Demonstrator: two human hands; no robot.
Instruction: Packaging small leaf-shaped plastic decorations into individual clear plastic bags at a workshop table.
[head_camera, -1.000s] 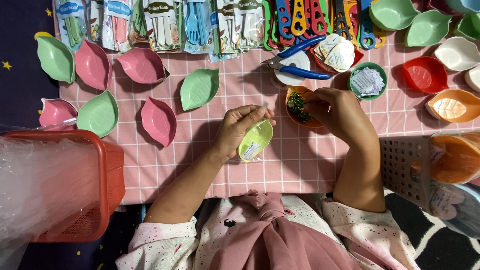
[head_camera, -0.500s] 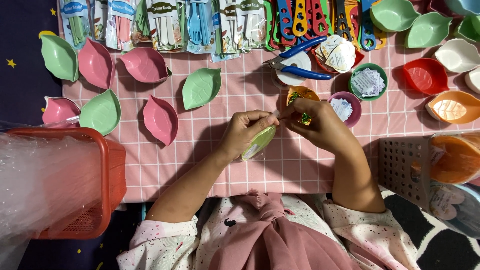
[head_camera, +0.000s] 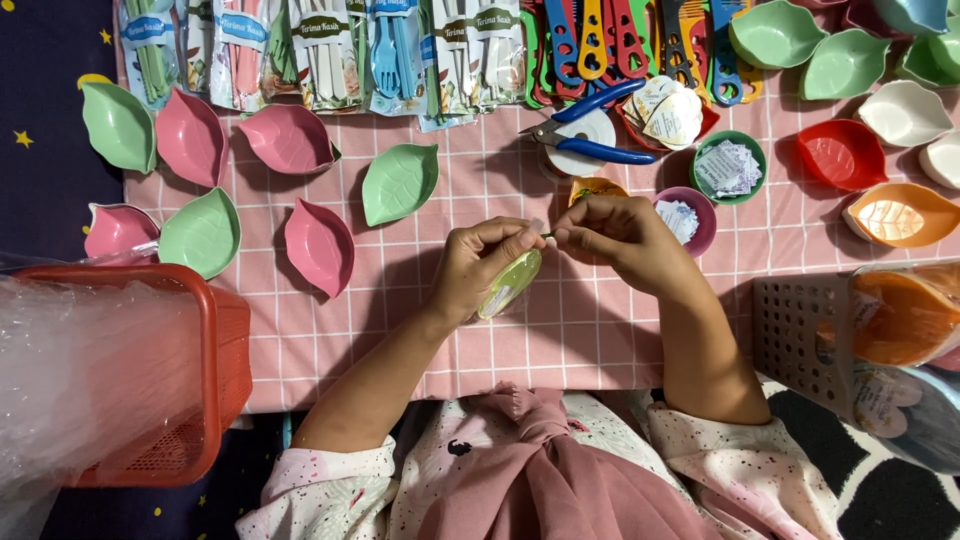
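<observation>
While the left hand (head_camera: 480, 268) closed its grip around a small lime-green leaf-shaped dish (head_camera: 510, 283) wrapped in clear film, it kept the dish tilted on edge just above the pink checked surface (head_camera: 560, 330). Thumb and forefinger pinched the gathered top of the wrap. The right hand (head_camera: 622, 238) met it fingertip to fingertip, its grip pinched shut on something thin and green at that same gathered top; what exactly it was could not be told, being too small. Both hands hovered near the middle of the surface, close in front of the person's body.

Just behind the right hand sat a small orange bowl (head_camera: 596, 188) with green bits in it, partly hidden by the knuckles, and beside that a purple bowl (head_camera: 690, 218) holding paper tags. Farther back lay blue-handled pliers (head_camera: 590, 125) resting across a white roll of tape (head_camera: 585, 150), with a green bowl (head_camera: 730, 165) of paper slips to the right. Loose leaf dishes, pink and pale green, were scattered over the left half of the surface, one green one (head_camera: 400, 183) near the left hand. A red plastic basket (head_camera: 215, 370) full of clear wrap stood at the left edge, and a grey perforated basket (head_camera: 800, 330) stood at the right.
</observation>
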